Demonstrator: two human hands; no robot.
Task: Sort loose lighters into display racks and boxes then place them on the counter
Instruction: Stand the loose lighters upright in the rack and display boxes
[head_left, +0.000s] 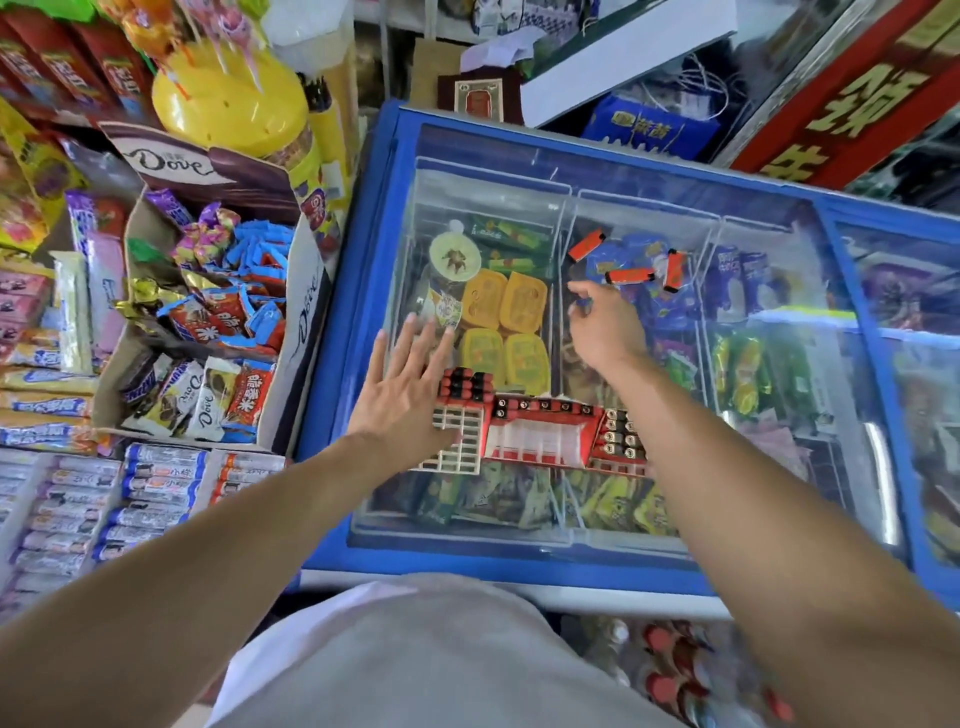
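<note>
Sorting part done: racks (540, 426) partly filled, three loose lighters (629, 274) left far right; left hand (402, 395) flat/open on rack, right hand (602, 317) fingers loosely curled, empty, reaching

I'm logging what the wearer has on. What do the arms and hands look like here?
Both arms are bare from the frame edge to the wrists; no sleeves, gloves, watch or rings show on the left hand or right hand. A light grey-white shirt covers the torso.

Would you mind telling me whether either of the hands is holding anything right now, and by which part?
Nothing is held. The left hand rests flat, fingers spread, on the white rack; the right hand reaches toward the loose lighters.
</note>
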